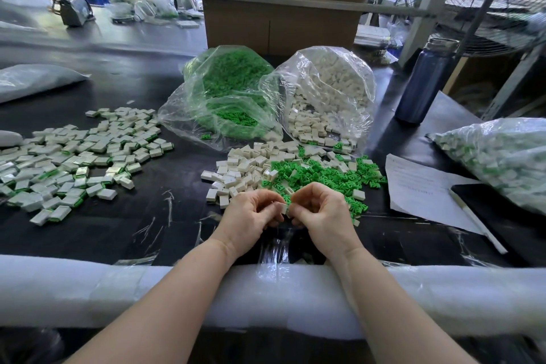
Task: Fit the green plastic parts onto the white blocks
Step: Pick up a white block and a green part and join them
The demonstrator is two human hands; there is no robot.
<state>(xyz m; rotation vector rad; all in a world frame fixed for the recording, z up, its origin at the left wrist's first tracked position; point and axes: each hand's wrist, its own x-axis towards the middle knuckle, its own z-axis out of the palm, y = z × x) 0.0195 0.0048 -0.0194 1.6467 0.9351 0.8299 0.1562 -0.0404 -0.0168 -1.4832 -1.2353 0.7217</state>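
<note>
Nearest, a roll of white foam padding (88, 289) wraps the counter (124, 233) edge, and both forearms cross over it. Just beyond, the left hand (251, 213) and right hand (322, 210) meet with fingers curled, both pinching one small white block (284, 209) between them; whether a green part is already seated in it cannot be told, since the fingers hide most of it. The likely slip here is a skewed push: if the green piece goes in tilted it may jam or pop out, and the block is small enough to squirt from the pinch and drop among the clear tape strips or off the padded edge. Right behind the hands lie the loose white blocks (236, 174) and loose green parts (319, 174), their heaps overlapping, so a careless grab could lift two pieces or a wrong one. To the left spreads the pile of finished blocks (74, 162), well apart. Farther back the open bag of green parts (230, 97) and bag of white blocks (328, 97) lean together, mouths spilling forward; a knock could dump more into the work heap.
</note>
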